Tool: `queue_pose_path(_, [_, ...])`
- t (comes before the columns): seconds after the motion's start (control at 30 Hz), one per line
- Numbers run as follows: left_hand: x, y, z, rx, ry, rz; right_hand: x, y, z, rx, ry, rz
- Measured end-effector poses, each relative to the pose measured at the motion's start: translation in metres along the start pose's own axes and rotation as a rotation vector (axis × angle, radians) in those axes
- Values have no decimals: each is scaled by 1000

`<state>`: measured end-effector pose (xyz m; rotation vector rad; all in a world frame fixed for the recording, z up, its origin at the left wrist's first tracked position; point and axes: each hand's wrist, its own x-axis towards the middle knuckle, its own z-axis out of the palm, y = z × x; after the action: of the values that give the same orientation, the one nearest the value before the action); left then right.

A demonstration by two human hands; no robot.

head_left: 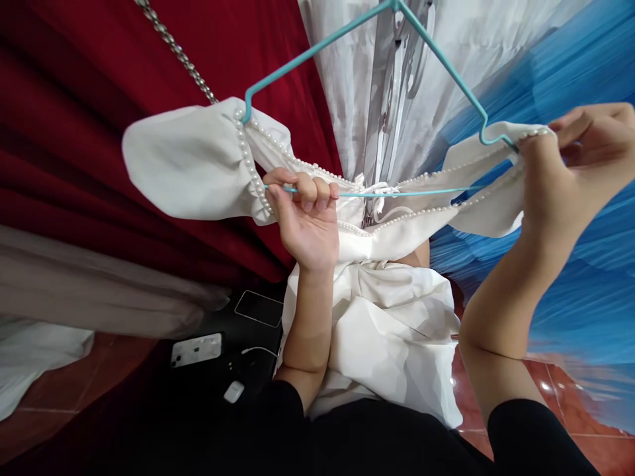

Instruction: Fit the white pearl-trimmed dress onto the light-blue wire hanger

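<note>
White dress (426, 228) hangs partly from a teal hanger (317, 49) in front of us, its skirt (391, 337) bunched over our lap. Our left hand (310, 231) has its fingers curled around the hanger's lower bar, close to one puffed sleeve (183, 165); our right hand (570, 172) pinches the pearl edging (533, 132) of the other sleeve by the hanger's tip.

That pinch looks like the weak spot. If our thumb slides on the beads, the edging could slip off the tip and the whole neckline sag to one side. If we tug too hard instead, the thread may give and shed pearls (tiresome things to find on red tiles (565, 410)). The thin bar could flex, too, should our left hand pull against it. We might also catch the loose white cord (381, 192) on that bar, and the skirt's weight could drag its hem to the floor.
</note>
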<state>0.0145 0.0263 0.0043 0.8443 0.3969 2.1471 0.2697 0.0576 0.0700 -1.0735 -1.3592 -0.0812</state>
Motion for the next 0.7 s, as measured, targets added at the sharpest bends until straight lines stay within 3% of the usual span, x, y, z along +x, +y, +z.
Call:
queue_pose_path(0.2, [-3,-3,4,18,-1,25,-6,-45,16,53,-210,-37])
queue_pose_path(0.33, [-3,-4,4,76,3,27,-39,-64,13,280,-2,20])
queue_pose_path(0.37, [-3,-4,4,80,1,29,-50,-66,14,365,-13,74])
queue_pose_path(0.4, [-3,-5,4,81,-1,31,-61,-68,18,441,-102,155])
queue_pose_path(0.5, [-5,-6,7,81,-7,22,-91,-70,38,609,-619,504])
queue_pose_path(0.53, [-7,-6,8,85,-4,21,-98,-69,48,678,-720,614])
queue_pose_path(0.57, [-8,-7,9,92,0,20,-103,-68,58,777,-740,704])
queue_pose_path(0.6, [-9,-7,9,101,5,20,-107,-66,67,911,-680,768])
queue_pose_path(0.7, [-12,-9,10,129,17,12,-107,-61,85,1378,-298,867])
